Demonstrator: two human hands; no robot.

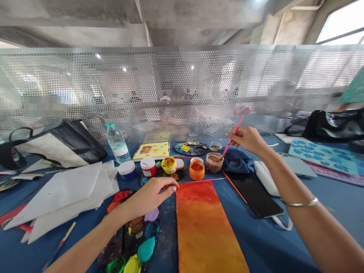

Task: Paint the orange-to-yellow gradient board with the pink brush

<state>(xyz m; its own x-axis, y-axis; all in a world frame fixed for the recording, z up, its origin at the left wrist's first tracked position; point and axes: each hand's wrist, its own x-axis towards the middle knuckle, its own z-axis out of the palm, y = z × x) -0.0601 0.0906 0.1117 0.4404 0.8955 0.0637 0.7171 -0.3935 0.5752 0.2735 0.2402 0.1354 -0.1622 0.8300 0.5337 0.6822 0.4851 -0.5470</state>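
My right hand (pixel 247 138) is closed on a pink paintbrush (pixel 233 137), its tip dipped in a cup of brown water (pixel 214 162). My left hand (pixel 152 194) rests over a paint-smeared palette (pixel 133 235), fingers curled with the fingertips touching the top left corner of a tall red-to-orange painted canvas (pixel 206 227) on the blue table. Just behind the canvas stand small paint jars: an open orange one (pixel 196 170), an open yellow one (pixel 169 165), a red-labelled one (pixel 148 166) and a blue one (pixel 127 170).
A water bottle (pixel 117 142) and a small yellow painting (pixel 151 151) sit farther back. White blank canvases (pixel 68 193) lie left, a black bag (pixel 59 146) behind them. A dark phone (pixel 256 194) and a blue cloth (pixel 237 161) lie right. A perforated metal screen (pixel 182 87) bounds the table.
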